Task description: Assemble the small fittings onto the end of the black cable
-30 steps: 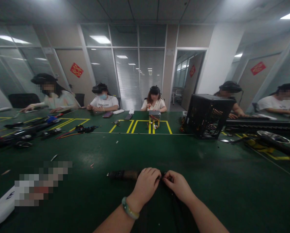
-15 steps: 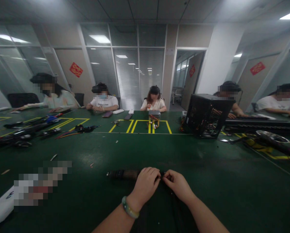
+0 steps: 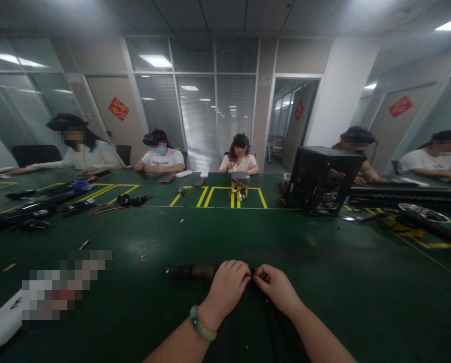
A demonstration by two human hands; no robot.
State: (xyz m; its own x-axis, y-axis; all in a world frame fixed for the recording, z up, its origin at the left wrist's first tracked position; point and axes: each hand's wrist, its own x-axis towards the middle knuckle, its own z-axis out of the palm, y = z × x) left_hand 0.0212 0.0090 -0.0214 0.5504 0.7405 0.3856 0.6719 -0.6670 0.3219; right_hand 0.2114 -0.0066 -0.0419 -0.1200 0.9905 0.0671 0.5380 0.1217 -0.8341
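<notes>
In the lower middle of the head view, a long dark bundle [image 3: 197, 271] lies across the table, with a small shiny metal tip at its left end. It looks like a black cable, but its kind is unclear. My left hand [image 3: 229, 280], wearing a jade-green bangle [image 3: 201, 325] on the wrist, curls over the bundle's right part and grips it. Close beside it, my right hand [image 3: 276, 285] has thumb and fingers pinched at the bundle's right end. What sits between those fingertips is hidden. Dark strands trail from there toward the near edge.
The table [image 3: 142, 292] is green with yellow tape outlines. A black computer case [image 3: 316, 179] stands at the back right. Cables and black parts [image 3: 47, 199] lie far left; more cables [image 3: 406, 217] lie right. A white object [image 3: 2, 317], partly blurred, is near left. Several people sit opposite.
Both hands stay at the same place on the dark bundle, with only slight finger movement.
</notes>
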